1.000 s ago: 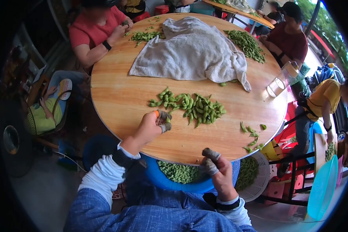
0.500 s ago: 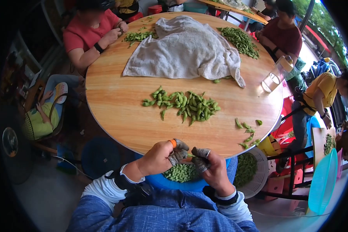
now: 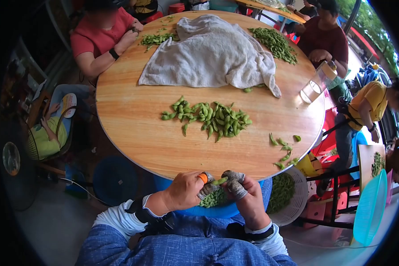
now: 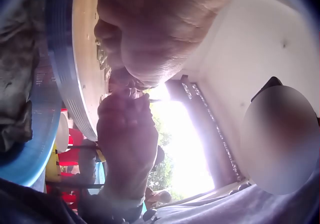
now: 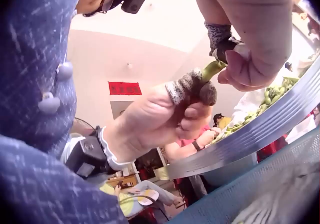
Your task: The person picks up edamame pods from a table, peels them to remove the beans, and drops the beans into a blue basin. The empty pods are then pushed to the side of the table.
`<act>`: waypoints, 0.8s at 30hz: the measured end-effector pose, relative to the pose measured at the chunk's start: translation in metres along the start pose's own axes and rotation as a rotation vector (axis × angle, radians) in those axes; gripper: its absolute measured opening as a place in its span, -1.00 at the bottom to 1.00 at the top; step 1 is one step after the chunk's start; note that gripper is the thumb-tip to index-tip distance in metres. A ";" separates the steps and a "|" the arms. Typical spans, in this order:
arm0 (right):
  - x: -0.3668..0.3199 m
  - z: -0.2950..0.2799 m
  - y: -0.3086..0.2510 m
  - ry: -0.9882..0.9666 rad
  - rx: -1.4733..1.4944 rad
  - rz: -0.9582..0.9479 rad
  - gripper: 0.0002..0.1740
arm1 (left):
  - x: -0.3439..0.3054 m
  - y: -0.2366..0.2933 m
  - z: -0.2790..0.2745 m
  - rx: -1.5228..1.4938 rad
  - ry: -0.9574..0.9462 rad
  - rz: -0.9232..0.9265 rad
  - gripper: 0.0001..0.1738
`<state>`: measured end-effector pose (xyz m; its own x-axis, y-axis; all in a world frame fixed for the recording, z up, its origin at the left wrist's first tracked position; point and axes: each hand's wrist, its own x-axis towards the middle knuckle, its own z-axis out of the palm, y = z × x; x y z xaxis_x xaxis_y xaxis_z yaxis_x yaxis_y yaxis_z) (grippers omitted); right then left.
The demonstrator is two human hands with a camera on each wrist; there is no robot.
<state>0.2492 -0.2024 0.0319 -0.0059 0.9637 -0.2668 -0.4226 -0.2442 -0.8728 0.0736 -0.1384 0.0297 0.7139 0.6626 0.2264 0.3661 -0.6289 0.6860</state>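
My left hand pinches one end of a green pod between thumb and finger, both in grey finger covers, one with an orange band. Against the pod's other end, my right hand closes its covered thumb and finger. The right wrist view shows the pod spanning from the left hand to the right hand. Both hands are over a blue basin of shelled beans, just off the table's near edge. In the left wrist view the pod is hidden.
On the round wooden table lie a pod pile, a few scattered pods, a grey cloth and a clear bottle. A white basket of pods stands right of the basin. Other people sit around.
From the table beside the pod pile, my left hand has come back toward the right hand above the basin. A green pod now shows between them, and both hands have dropped slightly since half a second ago.
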 end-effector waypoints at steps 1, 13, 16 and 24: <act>0.000 -0.002 0.001 0.000 0.007 0.017 -0.72 | 0.000 0.001 -0.002 0.035 -0.011 0.008 -0.76; -0.001 -0.005 -0.001 -0.105 -0.012 0.094 -0.79 | 0.000 0.000 -0.013 0.328 -0.015 0.246 -0.85; -0.002 -0.003 -0.003 -0.080 -0.049 0.107 -0.80 | 0.001 0.001 -0.013 0.344 -0.017 0.257 -0.87; 0.000 -0.001 0.002 -0.029 -0.015 0.152 -0.79 | -0.003 -0.008 -0.005 0.273 -0.004 0.288 -0.68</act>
<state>0.2496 -0.2034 0.0302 -0.0951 0.9182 -0.3844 -0.4017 -0.3887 -0.8292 0.0649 -0.1333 0.0270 0.8125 0.4419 0.3802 0.2950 -0.8742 0.3858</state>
